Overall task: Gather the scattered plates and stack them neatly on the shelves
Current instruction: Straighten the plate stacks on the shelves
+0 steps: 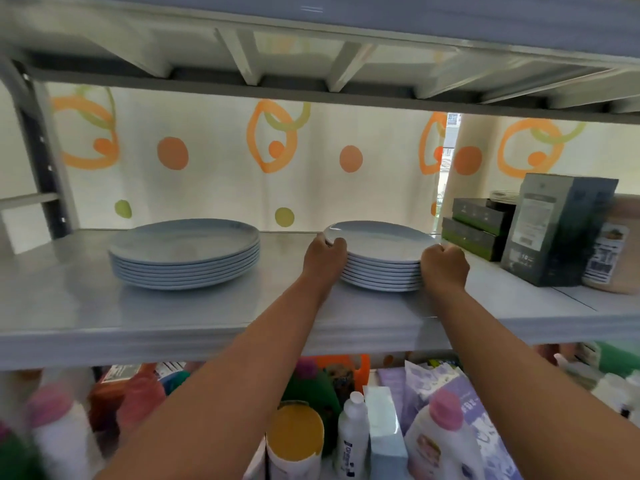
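Two stacks of pale blue-white plates stand on the grey shelf. The wider stack of several plates sits to the left, untouched. A smaller stack of several plates sits right of centre. My left hand grips this stack's left edge, thumb over the top plate's rim. On the stack's right side my right hand presses against the plates with its fingers curled. Both forearms reach up over the shelf's front edge.
Dark boxes and a tall grey carton stand on the shelf right of the small stack. A curtain with orange circles hangs behind. Another shelf is close overhead. Bottles and packets crowd the level below.
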